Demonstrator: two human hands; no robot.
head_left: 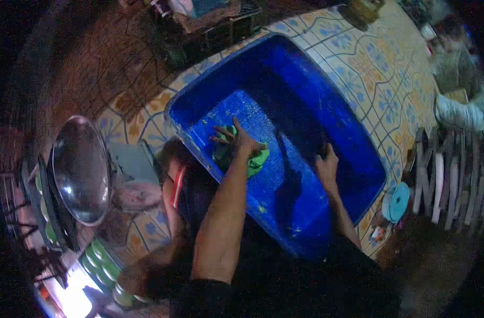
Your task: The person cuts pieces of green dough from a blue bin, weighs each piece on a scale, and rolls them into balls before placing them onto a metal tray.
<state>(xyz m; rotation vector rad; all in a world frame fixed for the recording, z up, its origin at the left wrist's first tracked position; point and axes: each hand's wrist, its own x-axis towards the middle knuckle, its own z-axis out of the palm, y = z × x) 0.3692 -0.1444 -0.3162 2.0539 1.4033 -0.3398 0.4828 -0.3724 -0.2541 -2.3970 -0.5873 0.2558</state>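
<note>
A large blue plastic tub (319,79) lies before me on the tiled floor, pale specks scattered over its bottom. My left hand (237,142) reaches into its left side with the fingers spread over a crumpled bright green thing (258,161). Whether that is cloth or plastic I cannot make out. Farther right inside the tub is my right hand (326,160), its fingers curled in front of the dark shadowed part. What they hold, if anything, is lost in the dark.
A shiny metal basin (80,169) stands at the left, above a tray of green rounded things (101,265). Right of the tub are a turquoise round object (396,202) and a stack of grey slats (448,180). Another person's leg or arm (172,183) shows by the tub's left edge.
</note>
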